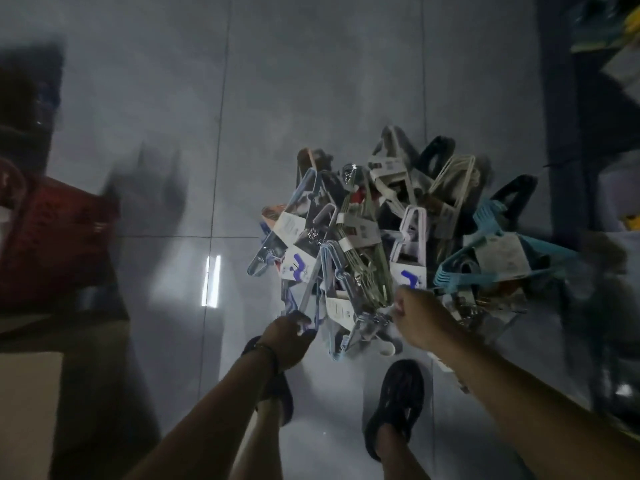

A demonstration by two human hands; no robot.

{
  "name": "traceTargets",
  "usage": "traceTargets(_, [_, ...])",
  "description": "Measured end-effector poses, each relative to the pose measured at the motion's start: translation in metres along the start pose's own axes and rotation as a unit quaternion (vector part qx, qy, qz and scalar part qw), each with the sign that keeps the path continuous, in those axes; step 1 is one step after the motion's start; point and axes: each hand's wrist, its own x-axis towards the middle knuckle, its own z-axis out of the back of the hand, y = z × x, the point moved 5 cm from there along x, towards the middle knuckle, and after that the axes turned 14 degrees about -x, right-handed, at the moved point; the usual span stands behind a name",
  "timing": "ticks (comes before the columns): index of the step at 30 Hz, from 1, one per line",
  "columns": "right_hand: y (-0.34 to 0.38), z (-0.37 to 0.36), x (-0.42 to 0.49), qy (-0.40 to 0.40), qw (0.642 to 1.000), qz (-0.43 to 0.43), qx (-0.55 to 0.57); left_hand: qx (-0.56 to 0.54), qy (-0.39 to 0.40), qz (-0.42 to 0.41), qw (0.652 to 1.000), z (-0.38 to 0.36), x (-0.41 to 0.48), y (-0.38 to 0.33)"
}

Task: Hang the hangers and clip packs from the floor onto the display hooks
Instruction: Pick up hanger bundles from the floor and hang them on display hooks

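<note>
Our left hand and right hand both curl onto the near edge of the hangers piled on the floor. Probably light, stiff and tangly, so we'd grab the bundled hooks.

Both arms reach down to a pile of hanger packs on a grey tiled floor. The left hand grips a bundle of pale blue hangers; the right hand pinches its metal hooks. A red basket stands at left.
</note>
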Motion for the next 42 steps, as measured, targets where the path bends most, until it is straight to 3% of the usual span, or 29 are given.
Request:
traceTargets(6, [0.013, -0.034, 0.111, -0.057, 0.998, -0.027, -0.028, -0.066, -0.060, 0.009, 0.996, 0.015, 0.112, 0.043])
traceTargets(9, [0.025, -0.064, 0.151, -0.029, 0.999, -0.043, 0.008, -0.099, -0.064, 0.015, 0.993, 0.011, 0.150, 0.058])
traceTargets(12, [0.033, -0.088, 0.170, -0.017, 0.998, -0.048, 0.035, -0.205, -0.070, 0.023, 0.976, 0.007, 0.167, 0.061])
traceTargets(16, [0.038, -0.073, 0.166, -0.090, 0.995, -0.038, 0.000, -0.358, -0.103, 0.029, 0.928, 0.019, 0.165, 0.058])
traceTargets(19, [0.057, -0.036, 0.145, -0.180, 0.983, 0.006, -0.031, -0.438, -0.066, 0.056, 0.895, 0.031, 0.161, 0.061])
traceTargets(22, [0.094, -0.007, 0.111, -0.245, 0.969, 0.030, 0.031, -0.524, -0.029, 0.073, 0.848, 0.041, 0.144, 0.061])
traceTargets(26, [0.151, -0.017, 0.066, -0.251, 0.967, 0.021, -0.030, -0.596, -0.039, 0.013, 0.802, 0.055, 0.102, 0.047])
traceTargets(30, [0.192, -0.066, 0.033, -0.254, 0.965, 0.051, -0.028, -0.655, 0.006, -0.057, 0.753, 0.064, 0.083, 0.028])
traceTargets(34, [0.212, -0.108, 0.022, -0.274, 0.955, 0.110, -0.007, -0.618, -0.085, -0.069, 0.778, 0.077, 0.089, 0.033])
traceTargets(37, [0.196, -0.115, 0.032, -0.271, 0.944, 0.139, 0.127, -0.619, -0.052, -0.039, 0.782, 0.083, 0.103, 0.052])
traceTargets(39, [0.171, -0.108, 0.051, -0.268, 0.948, 0.041, 0.168, -0.614, -0.009, -0.025, 0.789, 0.087, 0.113, 0.061])
traceTargets(42, [0.149, -0.117, 0.096, -0.073, 0.959, -0.092, 0.258, -0.582, 0.023, -0.010, 0.813, 0.082, 0.136, 0.076])
